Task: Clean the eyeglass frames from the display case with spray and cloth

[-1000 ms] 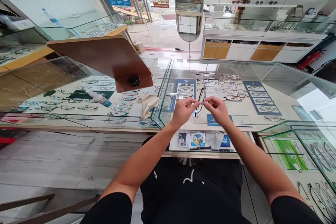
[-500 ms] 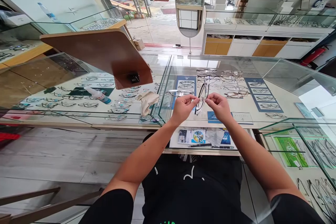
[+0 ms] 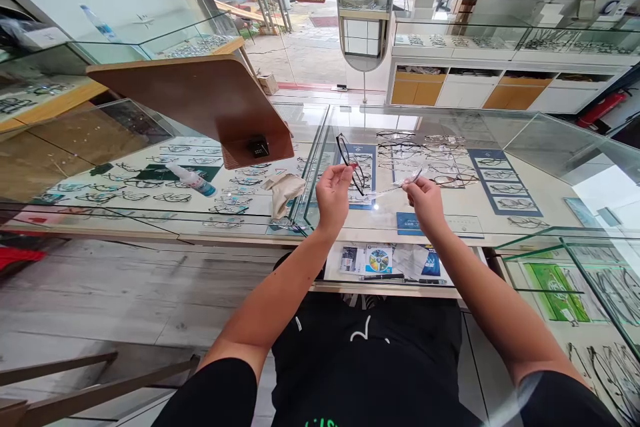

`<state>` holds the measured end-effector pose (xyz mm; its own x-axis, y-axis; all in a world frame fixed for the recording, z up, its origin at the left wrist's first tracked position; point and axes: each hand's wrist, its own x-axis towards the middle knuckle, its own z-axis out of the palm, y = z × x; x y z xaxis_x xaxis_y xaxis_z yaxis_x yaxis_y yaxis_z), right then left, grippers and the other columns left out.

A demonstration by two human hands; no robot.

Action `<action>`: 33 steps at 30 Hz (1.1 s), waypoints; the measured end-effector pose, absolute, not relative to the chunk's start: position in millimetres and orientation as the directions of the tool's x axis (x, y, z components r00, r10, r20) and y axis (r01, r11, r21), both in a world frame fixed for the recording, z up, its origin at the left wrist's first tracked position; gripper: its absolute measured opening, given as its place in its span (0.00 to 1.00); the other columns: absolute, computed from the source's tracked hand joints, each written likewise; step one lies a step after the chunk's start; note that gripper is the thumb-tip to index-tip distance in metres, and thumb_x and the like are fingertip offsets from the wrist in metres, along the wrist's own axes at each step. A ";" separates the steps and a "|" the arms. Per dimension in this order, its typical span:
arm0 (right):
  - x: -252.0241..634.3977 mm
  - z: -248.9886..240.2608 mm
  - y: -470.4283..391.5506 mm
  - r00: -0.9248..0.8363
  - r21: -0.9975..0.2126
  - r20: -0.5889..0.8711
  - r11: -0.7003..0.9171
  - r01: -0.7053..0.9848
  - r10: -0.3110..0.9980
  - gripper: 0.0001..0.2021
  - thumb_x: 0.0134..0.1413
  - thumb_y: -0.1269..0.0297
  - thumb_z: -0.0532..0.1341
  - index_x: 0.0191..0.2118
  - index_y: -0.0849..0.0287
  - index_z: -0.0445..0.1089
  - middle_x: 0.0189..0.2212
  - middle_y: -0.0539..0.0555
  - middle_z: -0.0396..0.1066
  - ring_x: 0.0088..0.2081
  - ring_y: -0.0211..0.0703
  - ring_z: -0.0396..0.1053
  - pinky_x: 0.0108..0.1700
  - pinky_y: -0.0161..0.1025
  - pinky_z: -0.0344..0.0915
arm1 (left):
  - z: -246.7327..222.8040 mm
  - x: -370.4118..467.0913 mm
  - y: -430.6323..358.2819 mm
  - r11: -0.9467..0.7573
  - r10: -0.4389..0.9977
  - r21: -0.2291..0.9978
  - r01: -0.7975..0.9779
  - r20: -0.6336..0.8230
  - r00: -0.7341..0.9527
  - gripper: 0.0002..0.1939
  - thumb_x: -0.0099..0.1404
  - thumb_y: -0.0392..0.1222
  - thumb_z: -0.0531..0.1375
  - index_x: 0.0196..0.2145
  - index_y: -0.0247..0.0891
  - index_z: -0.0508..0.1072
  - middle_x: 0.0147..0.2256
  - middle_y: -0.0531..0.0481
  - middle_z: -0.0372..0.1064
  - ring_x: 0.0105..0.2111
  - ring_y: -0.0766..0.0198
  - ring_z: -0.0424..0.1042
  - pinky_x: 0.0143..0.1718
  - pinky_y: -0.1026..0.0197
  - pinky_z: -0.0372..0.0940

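Note:
My left hand [image 3: 334,197] pinches a pair of dark-rimmed eyeglasses [image 3: 342,147] between thumb and fingers, tilted above the glass counter. To the right, my right hand [image 3: 425,199] is closed in a pinch on a small, thin, partly clear piece [image 3: 416,177]; whether it belongs to the glasses I cannot tell. A faint pale line runs between the two hands. Below them, under the glass, lie several eyeglass frames [image 3: 453,180] and a blue display card [image 3: 370,155].
Left on the counter stand a brown tilted board [image 3: 190,97], a spray bottle [image 3: 193,180] and a crumpled beige cloth [image 3: 284,192]. Near my body, a shelf holds leaflets [image 3: 379,259] and a pen [image 3: 383,277]. A green packet [image 3: 555,290] lies in the right case.
My hands have moved apart from holding the eyeglasses together. My left hand has carried the eyeglasses left and up, and my right hand has shifted slightly right with a thin piece.

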<state>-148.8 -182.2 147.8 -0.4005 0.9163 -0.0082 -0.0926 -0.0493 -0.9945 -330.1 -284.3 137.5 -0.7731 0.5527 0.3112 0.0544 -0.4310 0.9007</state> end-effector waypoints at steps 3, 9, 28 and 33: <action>-151.4 147.0 -184.0 -0.430 -0.984 -0.090 -0.148 -0.103 0.898 0.10 0.43 0.59 0.70 0.29 0.56 0.71 0.19 0.41 0.52 0.23 0.34 0.45 0.27 0.38 0.42 | 138.3 -330.6 -284.3 -0.470 0.495 0.881 0.054 0.314 -0.810 0.27 0.62 0.66 0.74 0.39 0.39 0.79 0.42 0.44 0.81 0.47 0.57 0.80 0.53 0.56 0.73; -145.0 153.5 -185.7 -0.579 -0.996 -0.089 -0.086 0.034 0.810 0.15 0.53 0.52 0.69 0.25 0.56 0.72 0.16 0.42 0.50 0.22 0.34 0.44 0.27 0.38 0.42 | 139.1 -331.7 -288.3 -0.384 0.441 0.877 0.290 0.450 -0.777 0.22 0.70 0.63 0.69 0.41 0.40 0.80 0.43 0.44 0.80 0.46 0.58 0.79 0.51 0.56 0.72; -134.6 160.8 -206.1 -0.596 -0.846 0.461 0.528 -0.072 0.657 0.31 0.69 0.58 0.62 0.74 0.55 0.66 0.23 0.42 0.55 0.26 0.39 0.52 0.32 0.40 0.54 | 148.0 -306.9 -298.6 -0.357 0.500 0.692 0.627 0.709 -0.498 0.10 0.78 0.49 0.63 0.41 0.42 0.77 0.44 0.45 0.81 0.48 0.56 0.80 0.52 0.51 0.74; -129.4 157.0 -193.5 -0.379 -0.795 0.579 0.603 -0.064 0.722 0.30 0.69 0.56 0.62 0.73 0.53 0.66 0.23 0.43 0.52 0.25 0.41 0.51 0.31 0.41 0.55 | 148.0 -303.6 -299.2 -0.341 0.597 0.688 0.641 0.685 -0.418 0.10 0.78 0.49 0.63 0.41 0.42 0.77 0.42 0.46 0.81 0.46 0.56 0.80 0.50 0.51 0.73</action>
<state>-129.4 -193.5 157.0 -0.3788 0.7223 0.5786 -0.0642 0.6032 -0.7950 -303.6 -299.2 148.0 -0.4178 0.5966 0.6852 0.6409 -0.3410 0.6877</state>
